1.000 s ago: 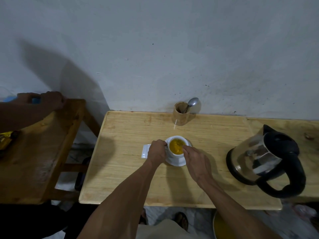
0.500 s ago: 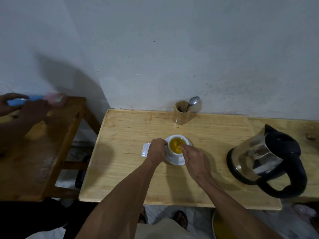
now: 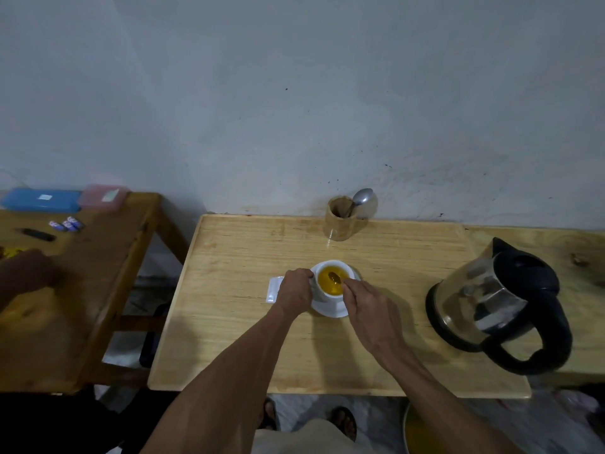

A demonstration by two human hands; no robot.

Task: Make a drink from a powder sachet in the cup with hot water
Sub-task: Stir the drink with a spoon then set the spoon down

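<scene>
Pale wooden desk [image 3: 229, 322] against grey wall; frame centre, left hand [image 3: 294, 291] grasping white cup [image 3: 322, 291], right hand [image 3: 370, 306] pinching spoon [image 3: 334, 276] in yellow drink; kettle [image 3: 497, 306] right.

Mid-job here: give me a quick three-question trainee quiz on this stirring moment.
1. True or false: the kettle stands to the right of the cup.
2. Which hand steadies the cup: A) left hand B) right hand?
3. Fill in: the cup stands on a white ____.

Key:
1. True.
2. A; the right hand holds a spoon in the yellow drink.
3. Saucer.
</scene>
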